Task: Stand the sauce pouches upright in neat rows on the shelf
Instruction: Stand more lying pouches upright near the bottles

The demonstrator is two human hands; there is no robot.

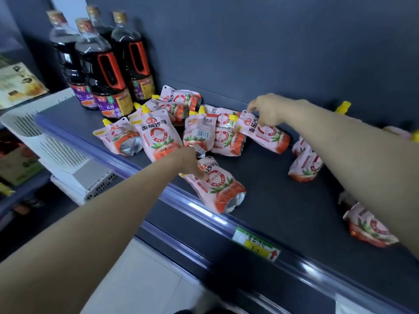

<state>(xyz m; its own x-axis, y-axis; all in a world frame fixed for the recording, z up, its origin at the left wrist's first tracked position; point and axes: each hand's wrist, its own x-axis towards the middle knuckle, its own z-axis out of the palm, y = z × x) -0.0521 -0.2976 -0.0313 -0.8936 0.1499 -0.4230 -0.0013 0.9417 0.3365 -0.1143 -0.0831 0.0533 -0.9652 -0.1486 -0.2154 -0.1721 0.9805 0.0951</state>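
Our left hand pinches the near pink plastic sauce pouch, our right hand the far pouch; being slack, both may flop over.

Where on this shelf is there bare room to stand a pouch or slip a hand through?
Widest bare patch: shelf deck between the front pouch the left hand grips and the right-side pouches, reaching back to the tilted pouch the right hand pinches. A smaller strip lies before the dark bottles. Crowded: the pouch heap beside those bottles.
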